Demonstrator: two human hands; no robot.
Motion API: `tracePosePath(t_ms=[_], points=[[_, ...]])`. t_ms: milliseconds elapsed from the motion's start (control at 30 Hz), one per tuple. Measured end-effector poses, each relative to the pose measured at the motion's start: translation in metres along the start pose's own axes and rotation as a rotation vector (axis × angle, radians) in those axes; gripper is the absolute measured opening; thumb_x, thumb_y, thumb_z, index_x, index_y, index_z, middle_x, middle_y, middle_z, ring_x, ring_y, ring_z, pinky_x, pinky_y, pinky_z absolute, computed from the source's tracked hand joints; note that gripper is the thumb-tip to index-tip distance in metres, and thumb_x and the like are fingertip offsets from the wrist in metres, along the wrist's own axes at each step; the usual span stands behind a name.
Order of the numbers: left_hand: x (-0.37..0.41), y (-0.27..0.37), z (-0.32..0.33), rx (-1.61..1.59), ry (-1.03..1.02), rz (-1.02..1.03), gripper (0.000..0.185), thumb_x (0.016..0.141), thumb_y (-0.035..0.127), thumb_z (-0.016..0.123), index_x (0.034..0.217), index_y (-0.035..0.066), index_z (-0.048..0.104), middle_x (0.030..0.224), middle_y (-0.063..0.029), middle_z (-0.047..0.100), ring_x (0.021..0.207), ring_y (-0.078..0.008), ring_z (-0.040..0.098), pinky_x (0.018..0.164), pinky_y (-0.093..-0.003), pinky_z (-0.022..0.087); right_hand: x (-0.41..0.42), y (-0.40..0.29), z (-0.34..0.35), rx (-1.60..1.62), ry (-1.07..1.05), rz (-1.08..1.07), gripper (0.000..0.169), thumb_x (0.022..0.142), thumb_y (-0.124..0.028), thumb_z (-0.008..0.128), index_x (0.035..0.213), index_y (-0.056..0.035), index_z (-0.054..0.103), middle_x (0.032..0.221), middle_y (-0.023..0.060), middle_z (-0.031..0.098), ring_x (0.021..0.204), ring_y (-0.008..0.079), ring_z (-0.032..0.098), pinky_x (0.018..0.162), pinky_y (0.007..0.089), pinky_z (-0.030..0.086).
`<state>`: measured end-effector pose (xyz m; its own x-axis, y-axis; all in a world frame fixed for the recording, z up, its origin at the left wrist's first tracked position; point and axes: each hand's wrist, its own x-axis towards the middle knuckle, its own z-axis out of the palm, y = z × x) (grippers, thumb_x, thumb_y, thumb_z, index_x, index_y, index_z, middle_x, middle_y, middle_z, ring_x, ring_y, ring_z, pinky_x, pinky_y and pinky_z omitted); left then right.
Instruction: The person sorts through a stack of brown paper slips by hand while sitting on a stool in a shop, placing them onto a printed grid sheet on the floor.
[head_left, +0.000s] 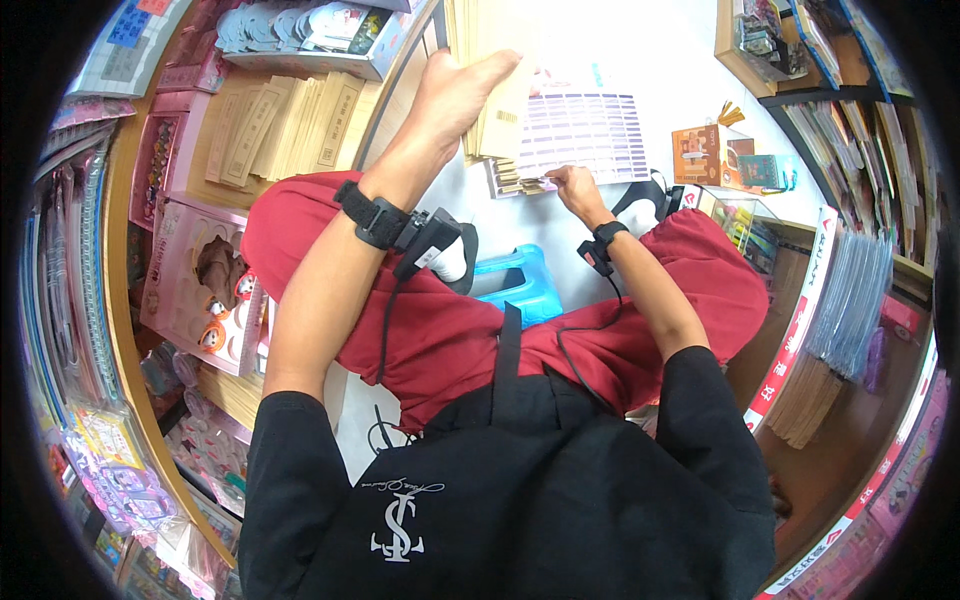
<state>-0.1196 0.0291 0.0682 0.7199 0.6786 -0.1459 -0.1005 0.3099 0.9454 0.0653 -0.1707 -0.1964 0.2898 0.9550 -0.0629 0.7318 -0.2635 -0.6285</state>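
My left hand (469, 94) is shut on a stack of tan kraft paper envelopes (501, 124), its thumb lying across their upper part. A sheet of purple and white labels (585, 135) lies flat to the right of the stack. At the sheet's lower left corner, my right hand (576, 187) has its fingers pinched at the edges of small folded ends below the envelopes; whether it grips the sheet or one of those ends, I cannot tell. Both wrists wear black straps with small devices.
More kraft envelopes (300, 135) stand on a wooden shelf at left. A blue plastic stool (529, 289) sits between my legs. Small boxes (705, 154) lie at right. Shelves of stationery (847, 300) curve along both sides.
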Motion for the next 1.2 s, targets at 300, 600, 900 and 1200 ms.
tracePosePath(t_ms=[300,600,900,1200], points=[[0.002,-0.003,-0.001,0.034,0.010,-0.012,0.036,0.091,0.015,0.055,0.119,-0.008,0.053,0.101,-0.0164,0.067,0.083,-0.0201,0.069,0.075,-0.0293,0.058,0.000,-0.004,0.005,-0.169,-0.071,0.045,0.020,0.076,-0.002,0.058,0.090,-0.0017,0.073,0.085,0.0220,0.067,0.078,0.0373,0.065,0.075,0.0418,0.053],[0.005,-0.006,0.000,-0.032,-0.014,-0.064,0.037,0.090,0.014,0.057,0.119,-0.009,0.052,0.102,-0.0174,0.067,0.084,-0.0219,0.069,0.074,-0.0299,0.058,-0.002,-0.018,0.005,-0.310,-0.133,0.063,0.021,0.078,-0.003,0.051,0.085,0.0006,0.071,0.083,0.0243,0.064,0.079,0.0392,0.064,0.076,0.0444,0.052],[0.007,-0.007,-0.002,0.004,-0.012,-0.068,0.037,0.090,0.013,0.056,0.119,-0.009,0.052,0.103,-0.0173,0.066,0.084,-0.0222,0.069,0.073,-0.0305,0.058,0.002,-0.020,0.022,-0.344,-0.197,0.116,0.023,0.079,-0.003,0.056,0.099,-0.0005,0.066,0.097,0.0210,0.062,0.091,0.0379,0.062,0.080,0.0449,0.051],[0.010,-0.016,-0.001,0.011,0.034,-0.017,0.035,0.088,0.017,0.059,0.109,-0.010,0.060,0.094,-0.0167,0.069,0.078,-0.0181,0.070,0.067,-0.0272,0.058,-0.009,-0.019,0.029,-0.396,-0.310,0.021,0.044,0.078,-0.009,0.061,0.121,-0.0018,0.052,0.119,0.0175,0.054,0.112,0.0347,0.052,0.091,0.0429,0.047]])
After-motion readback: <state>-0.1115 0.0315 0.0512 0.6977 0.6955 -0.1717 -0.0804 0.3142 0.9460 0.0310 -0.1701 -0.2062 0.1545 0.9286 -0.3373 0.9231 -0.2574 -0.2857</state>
